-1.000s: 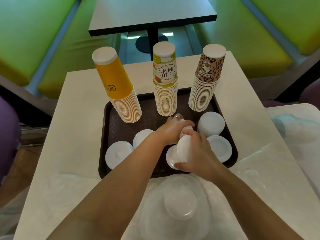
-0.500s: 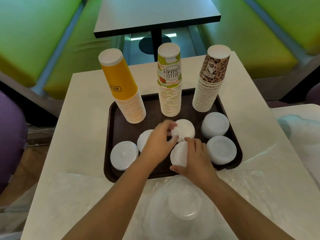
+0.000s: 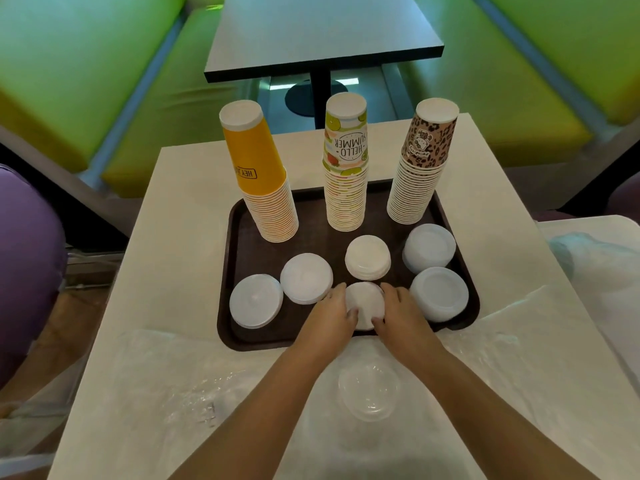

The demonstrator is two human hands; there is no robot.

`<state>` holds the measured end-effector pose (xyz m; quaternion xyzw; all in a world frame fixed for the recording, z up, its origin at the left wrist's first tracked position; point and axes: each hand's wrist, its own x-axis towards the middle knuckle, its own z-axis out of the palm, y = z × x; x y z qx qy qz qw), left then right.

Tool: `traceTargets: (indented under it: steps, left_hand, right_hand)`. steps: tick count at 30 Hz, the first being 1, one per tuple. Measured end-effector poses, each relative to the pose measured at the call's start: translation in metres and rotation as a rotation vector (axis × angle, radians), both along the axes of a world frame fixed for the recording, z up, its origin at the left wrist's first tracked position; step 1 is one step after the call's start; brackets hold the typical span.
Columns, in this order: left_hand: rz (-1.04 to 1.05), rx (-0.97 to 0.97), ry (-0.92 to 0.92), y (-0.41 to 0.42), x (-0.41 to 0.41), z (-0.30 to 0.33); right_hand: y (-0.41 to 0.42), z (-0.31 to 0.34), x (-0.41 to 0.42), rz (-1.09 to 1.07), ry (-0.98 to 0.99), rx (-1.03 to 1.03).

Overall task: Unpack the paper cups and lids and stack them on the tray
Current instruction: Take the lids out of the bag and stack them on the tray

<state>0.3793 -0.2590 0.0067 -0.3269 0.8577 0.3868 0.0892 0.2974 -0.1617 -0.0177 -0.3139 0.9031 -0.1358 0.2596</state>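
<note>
A brown tray [image 3: 239, 216] is sitting on a white desk [image 3: 166, 216], and everything here is placed against that tray. Along its far edge, 3 upside-down cup stacks are standing: a yellow stack [image 3: 261, 174] at the left, a "HELLO SUMMER" stack [image 3: 345, 168] in the middle, and a leopard-print stack [image 3: 420, 164] at the right. In the tray's near half, 6 piles of white lids are lying: a far-left lid pile [image 3: 255, 301], a second lid pile [image 3: 306, 278], a centre lid pile [image 3: 367, 257], and 2 right-hand lid piles [image 3: 438, 277]. At the tray's near edge, the left hand [image 3: 330, 318] and the right hand [image 3: 403, 317] are cupping a front lid pile [image 3: 364, 304] between them, fingers curling round its sides. Just off the tray's near edge, crumpled clear plastic wrap [image 3: 194, 386] is lying on the desk, with a clear lid stack [image 3: 369, 389] sitting in it.
</note>
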Motion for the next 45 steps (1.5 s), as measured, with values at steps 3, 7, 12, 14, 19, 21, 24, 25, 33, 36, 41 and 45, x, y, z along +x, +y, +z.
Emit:
traceTargets:
  steps: [3, 7, 12, 14, 19, 21, 24, 25, 33, 36, 41, 45]
  left_hand:
    - [0.021, 0.032, 0.001, 0.004, -0.001, 0.000]
    - [0.039, 0.041, -0.014, 0.005, 0.000, -0.005]
    - [0.096, 0.080, 0.102, 0.003, 0.005, 0.002]
    - [0.124, 0.014, 0.272, 0.006, 0.013, 0.012]
    - [-0.108, -0.084, 0.430, 0.022, 0.044, 0.027]
    - [-0.227, -0.109, 0.363, 0.030, 0.056, 0.018]
    - [-0.324, -0.199, 0.233, 0.041, 0.070, 0.001]
    - [-0.334, -0.231, 0.206, 0.044, 0.074, -0.003]
    - [-0.293, -0.150, 0.143, 0.058, 0.088, -0.016]
    - [-0.205, -0.094, 0.119, 0.062, 0.091, -0.022]
    - [-0.082, 0.065, 0.108, 0.063, 0.091, -0.026]
    - [-0.022, 0.195, 0.080, 0.056, 0.083, -0.019]
  right_hand:
    - [-0.001, -0.001, -0.001, 0.023, 0.043, 0.083]
    - [-0.001, 0.001, -0.004, 0.003, 0.042, 0.051]
    - [0.002, 0.012, -0.002, -0.054, -0.007, -0.108]
    - [0.007, 0.019, 0.002, -0.071, 0.014, -0.229]
    - [0.022, 0.035, 0.012, -0.028, -0.025, -0.438]
    - [0.029, 0.039, 0.019, -0.005, -0.054, -0.419]
    - [0.039, 0.039, 0.032, 0.031, -0.061, -0.353]
    - [0.043, 0.036, 0.037, 0.055, -0.060, -0.310]
    - [0.070, 0.018, 0.068, 0.129, 0.038, -0.139]
    - [0.075, 0.013, 0.074, 0.111, -0.043, -0.126]
    - [0.081, 0.007, 0.076, 0.073, -0.127, -0.187]
    - [0.084, 0.008, 0.075, 0.069, -0.154, -0.211]
